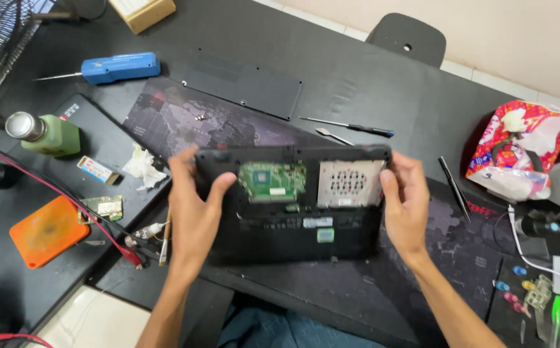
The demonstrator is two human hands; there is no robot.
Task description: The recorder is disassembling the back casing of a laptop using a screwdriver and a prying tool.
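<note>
A black laptop (293,232) lies upside down on the dark desk mat (183,116), its bottom cover off. A green circuit board (272,180) and a silver perforated drive cage (349,183) show in the open bay. My left hand (193,206) grips the laptop's left edge, thumb over the corner of the bay. My right hand (405,203) grips the right edge. The removed black cover panel (241,84) lies on the table behind the laptop.
A blue electric screwdriver (115,67), a thin screwdriver (351,125), black tweezers (454,187), a green bottle (48,134), an orange pad (48,231), a small green board (106,207), red wires (67,193), crumpled tissue (143,164), loose screws (199,117), a colourful packet (521,148), a chair (409,37).
</note>
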